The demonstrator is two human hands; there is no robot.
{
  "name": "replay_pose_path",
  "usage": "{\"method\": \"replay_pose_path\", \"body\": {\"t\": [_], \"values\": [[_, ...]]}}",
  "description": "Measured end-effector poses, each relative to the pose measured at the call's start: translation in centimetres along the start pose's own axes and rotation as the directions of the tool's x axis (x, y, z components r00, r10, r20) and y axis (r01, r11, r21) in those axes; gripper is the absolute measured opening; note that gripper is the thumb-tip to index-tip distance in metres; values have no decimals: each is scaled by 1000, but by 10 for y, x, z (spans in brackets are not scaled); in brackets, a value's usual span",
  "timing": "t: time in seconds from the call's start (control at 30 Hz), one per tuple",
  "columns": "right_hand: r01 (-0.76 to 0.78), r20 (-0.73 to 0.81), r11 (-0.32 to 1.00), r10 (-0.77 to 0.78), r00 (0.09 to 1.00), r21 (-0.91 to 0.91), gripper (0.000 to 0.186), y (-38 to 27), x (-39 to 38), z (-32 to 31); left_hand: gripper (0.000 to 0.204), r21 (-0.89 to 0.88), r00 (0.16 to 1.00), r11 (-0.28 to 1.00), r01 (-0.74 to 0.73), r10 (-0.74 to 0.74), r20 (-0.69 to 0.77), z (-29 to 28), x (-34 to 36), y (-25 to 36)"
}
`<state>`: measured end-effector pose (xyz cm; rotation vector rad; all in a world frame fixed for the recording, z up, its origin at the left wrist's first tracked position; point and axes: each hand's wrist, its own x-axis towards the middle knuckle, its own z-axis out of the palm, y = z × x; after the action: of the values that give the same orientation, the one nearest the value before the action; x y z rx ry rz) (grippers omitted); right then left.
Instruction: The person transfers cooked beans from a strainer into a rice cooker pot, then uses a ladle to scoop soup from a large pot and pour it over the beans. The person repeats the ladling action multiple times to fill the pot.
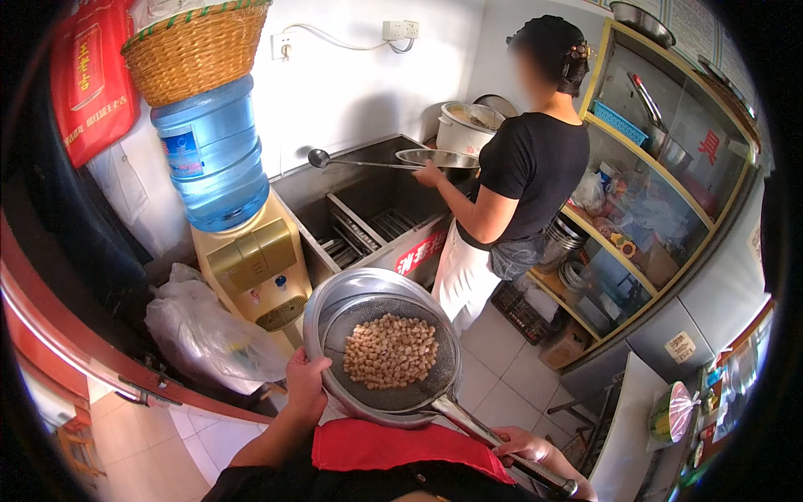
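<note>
My left hand [308, 381] grips the left rim of a wide metal bowl [322, 305] held low in front of me. A mesh strainer [381, 305] sits inside the bowl, holding a heap of small pale-brown pieces [389, 351], like beans or nuts. Its long metal handle [464, 422] runs toward the lower right, where my right hand [519, 445] is closed around it. Just below the bowl a red cloth [368, 452] shows across my front.
A co-worker [531, 176] holds a pan [435, 158] at a metal trough [360, 226]. At left stand a water dispenser [242, 268] and plastic bag [205, 326]; at right, shelves [648, 184] and a counter [619, 410]. Tiled floor [510, 376] lies between.
</note>
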<state>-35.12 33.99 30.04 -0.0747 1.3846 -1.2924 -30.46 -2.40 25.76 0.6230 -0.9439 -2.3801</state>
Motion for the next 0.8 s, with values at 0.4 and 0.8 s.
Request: {"method": "replay_pose_path", "body": {"t": [0.4, 0.8], "values": [[11, 2, 999, -11, 1000, -49, 36, 2, 3, -5, 34, -8, 1000, 1000, -5, 5, -4, -2, 3, -4], [17, -1, 1000, -17, 1000, -23, 38, 1, 1, -6, 32, 3, 1000, 1000, -15, 15, -11, 2, 1, -3]]}}
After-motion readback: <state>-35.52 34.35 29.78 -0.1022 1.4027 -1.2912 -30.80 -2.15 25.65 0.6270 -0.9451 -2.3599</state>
